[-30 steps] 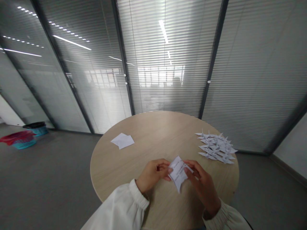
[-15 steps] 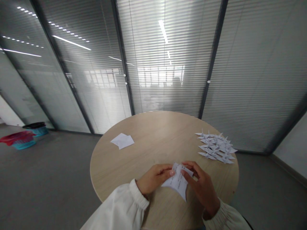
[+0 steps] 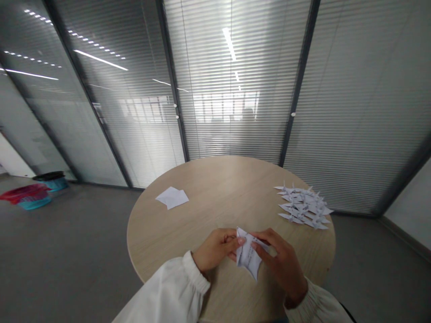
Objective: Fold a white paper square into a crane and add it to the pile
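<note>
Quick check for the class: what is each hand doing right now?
Left hand: closed, pinching the folded printed paper.
Right hand: closed, gripping the same paper from the other side.

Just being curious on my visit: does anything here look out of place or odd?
At far left on the floor, what looks like a red bag droops over the rim of a teal basket, looking untidy. The creased paper and the paper cranes look ordinary.
</note>
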Demonstrator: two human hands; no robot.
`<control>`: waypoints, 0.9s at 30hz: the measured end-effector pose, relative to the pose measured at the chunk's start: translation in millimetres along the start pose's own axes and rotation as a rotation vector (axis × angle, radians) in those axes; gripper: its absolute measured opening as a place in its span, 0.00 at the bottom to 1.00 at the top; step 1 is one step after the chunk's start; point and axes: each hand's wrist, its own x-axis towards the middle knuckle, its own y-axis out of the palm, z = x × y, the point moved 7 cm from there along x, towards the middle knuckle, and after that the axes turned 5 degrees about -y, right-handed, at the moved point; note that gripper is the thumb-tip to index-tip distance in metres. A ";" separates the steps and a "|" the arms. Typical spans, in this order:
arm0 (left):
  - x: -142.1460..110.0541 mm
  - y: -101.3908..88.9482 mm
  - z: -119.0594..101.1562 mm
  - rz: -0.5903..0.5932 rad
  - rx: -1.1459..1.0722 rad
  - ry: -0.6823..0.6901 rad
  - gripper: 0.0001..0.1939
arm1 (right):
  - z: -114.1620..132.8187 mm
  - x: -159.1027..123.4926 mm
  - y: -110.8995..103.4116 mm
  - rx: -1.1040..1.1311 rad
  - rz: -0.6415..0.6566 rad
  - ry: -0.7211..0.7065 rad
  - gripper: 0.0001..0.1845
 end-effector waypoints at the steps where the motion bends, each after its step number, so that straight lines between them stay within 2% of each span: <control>1: 0.3 0.2 1.4 -0.001 -0.010 -0.015 0.21 | 1.6 -0.2 -0.1 -0.015 -0.008 -0.024 0.10; 9: 1.4 -1.3 4.2 -0.023 -0.037 -0.044 0.22 | 13.0 -3.3 0.6 -0.045 -0.022 -0.127 0.09; 14: 1.7 -3.4 4.5 -0.029 -0.041 -0.033 0.22 | 15.7 -3.4 -2.0 -0.061 -0.043 -0.129 0.08; 22: 1.4 -3.8 7.3 -0.046 -0.017 -0.058 0.25 | 23.1 -2.4 4.4 -0.026 0.035 -0.202 0.10; 27: 1.4 -8.4 6.2 -0.103 -0.019 -0.036 0.25 | 23.7 -1.1 6.2 0.016 0.046 -0.193 0.10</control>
